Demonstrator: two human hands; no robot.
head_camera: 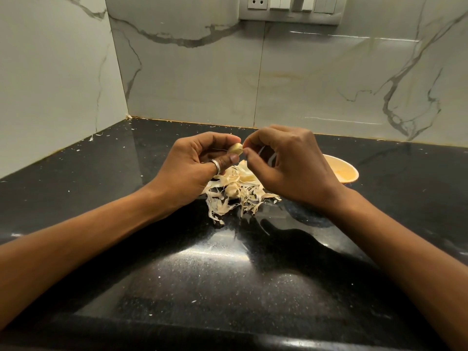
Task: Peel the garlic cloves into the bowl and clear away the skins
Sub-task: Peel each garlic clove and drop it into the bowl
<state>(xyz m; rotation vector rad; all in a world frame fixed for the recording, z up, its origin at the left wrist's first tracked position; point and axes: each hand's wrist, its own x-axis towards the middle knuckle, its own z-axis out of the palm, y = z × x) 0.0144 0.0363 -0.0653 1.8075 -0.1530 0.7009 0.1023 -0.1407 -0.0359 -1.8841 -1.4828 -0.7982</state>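
Note:
My left hand (pixel 200 168), a ring on its thumb, pinches a pale garlic clove (pixel 235 148) between thumb and fingertips above the counter. My right hand (pixel 286 163) meets it from the right, its thumb and forefinger pinching at the clove's tip. Below both hands lies a heap of papery garlic skins (pixel 238 193) on the black counter, with a pale lump that looks like a clove among them. An orange bowl (pixel 347 171) stands behind my right hand, mostly hidden by it; its contents are unclear.
The black speckled counter (pixel 228 269) runs into a corner of marble-patterned wall tiles. Small skin flakes (pixel 96 136) are scattered along the back left edge. A switch and socket panel (pixel 291 7) is mounted high on the wall.

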